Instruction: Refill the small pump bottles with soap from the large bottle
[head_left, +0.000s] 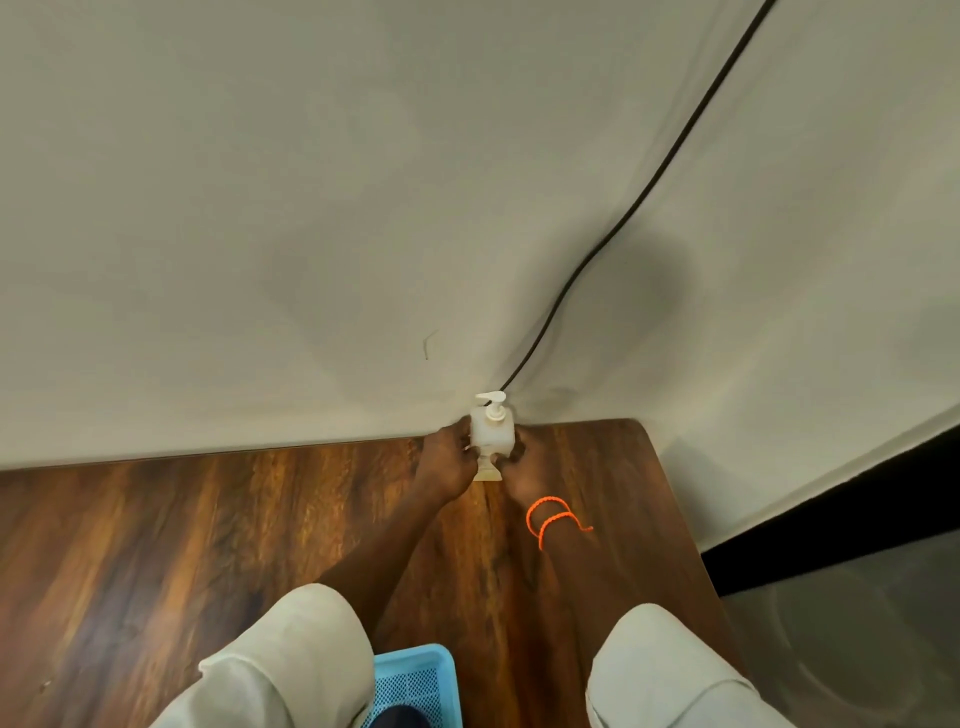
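Observation:
A small white square pump bottle (492, 432) stands at the far edge of the wooden table (208, 530), close to the wall. Its white pump head (491, 399) points right. A pale flared piece (488, 470) sits just in front of the bottle's base; I cannot tell what it is. My left hand (445, 462) grips the bottle's left side. My right hand (519, 467), with an orange cord bracelet (553, 519) on the wrist, holds the right side. No large bottle shows in this view.
A black cable (618, 228) runs down the pale wall to just behind the bottle. A blue mesh tray (415, 675) lies at the table's near edge between my sleeves. The table's right edge (675, 509) drops to a grey floor.

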